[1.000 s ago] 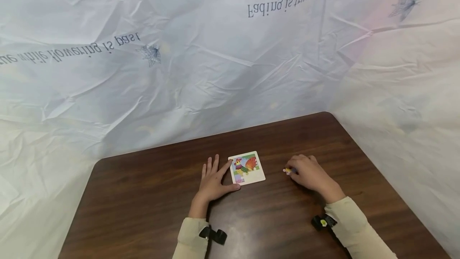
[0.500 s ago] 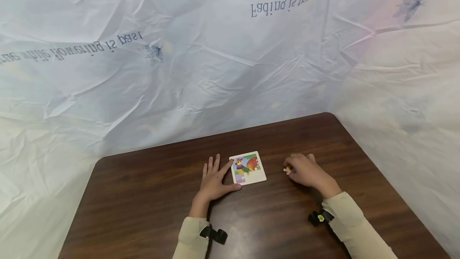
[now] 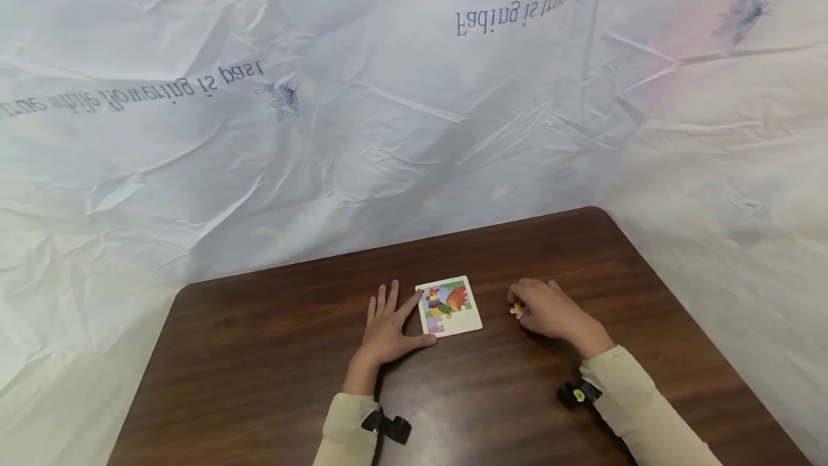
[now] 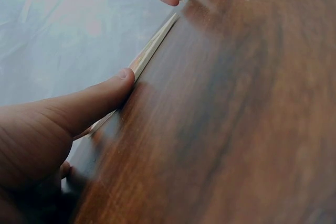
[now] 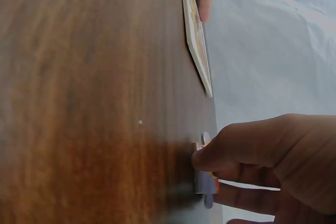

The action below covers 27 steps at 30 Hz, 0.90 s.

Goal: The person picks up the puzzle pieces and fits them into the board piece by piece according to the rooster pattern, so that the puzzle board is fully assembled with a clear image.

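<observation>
A square white-framed jigsaw board [image 3: 463, 323] lies on the table, showing a partly assembled rooster picture with a bare area at its near right. My left hand [image 3: 387, 335] is spread along the board's left side. Its index fingertip touches the far left corner and its thumb rests against the near edge, as the left wrist view also shows. To the right of the board, my right hand [image 3: 553, 313] pinches a small jigsaw piece [image 5: 205, 181] between thumb and fingers, close over the tabletop. Much of the piece is hidden behind the fingers in the head view.
The dark brown wooden table [image 3: 259, 358] has rounded far corners. Pale printed fabric [image 3: 388, 128] hangs behind it and along both sides. Each wrist carries a black camera strap, the left one [image 3: 387, 426] just over the tabletop.
My right fingers have shifted round the jigsaw piece, and it shows at a slightly different angle. The left hand and the board have stayed put; the head view has moved a little.
</observation>
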Motion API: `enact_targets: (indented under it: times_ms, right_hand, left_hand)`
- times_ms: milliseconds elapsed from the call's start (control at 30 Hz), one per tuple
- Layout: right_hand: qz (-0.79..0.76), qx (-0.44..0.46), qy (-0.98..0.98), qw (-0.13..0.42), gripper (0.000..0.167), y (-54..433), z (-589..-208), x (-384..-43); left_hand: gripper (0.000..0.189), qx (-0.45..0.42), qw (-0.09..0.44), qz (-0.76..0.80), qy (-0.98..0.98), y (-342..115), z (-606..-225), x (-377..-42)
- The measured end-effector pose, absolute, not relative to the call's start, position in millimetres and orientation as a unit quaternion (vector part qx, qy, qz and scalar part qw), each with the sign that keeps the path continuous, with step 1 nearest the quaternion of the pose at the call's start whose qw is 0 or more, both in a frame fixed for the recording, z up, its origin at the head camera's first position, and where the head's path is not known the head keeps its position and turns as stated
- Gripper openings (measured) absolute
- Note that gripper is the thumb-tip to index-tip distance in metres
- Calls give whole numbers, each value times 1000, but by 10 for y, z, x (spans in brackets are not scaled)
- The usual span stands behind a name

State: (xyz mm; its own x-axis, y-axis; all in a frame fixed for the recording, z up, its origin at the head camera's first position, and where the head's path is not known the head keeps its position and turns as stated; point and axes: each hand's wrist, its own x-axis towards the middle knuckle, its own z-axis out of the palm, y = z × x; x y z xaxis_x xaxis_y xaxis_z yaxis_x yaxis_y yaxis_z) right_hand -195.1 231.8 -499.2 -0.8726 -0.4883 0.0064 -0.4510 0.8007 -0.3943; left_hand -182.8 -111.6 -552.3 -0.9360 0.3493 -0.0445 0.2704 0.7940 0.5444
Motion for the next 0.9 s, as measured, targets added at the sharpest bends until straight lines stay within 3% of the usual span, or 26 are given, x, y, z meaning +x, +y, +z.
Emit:
enact_targets:
  times_ms: [600, 900]
  right_hand:
    - [-214, -285, 929, 96, 35, 2330, -4963, -1961]
    - [-184, -270, 941, 89, 33, 2249, -4949, -1985]
  left_hand:
    - [100, 164, 72, 276, 944, -1098, -5522, -1826]
    - [100, 164, 72, 280, 943, -1110, -5528, -1820]
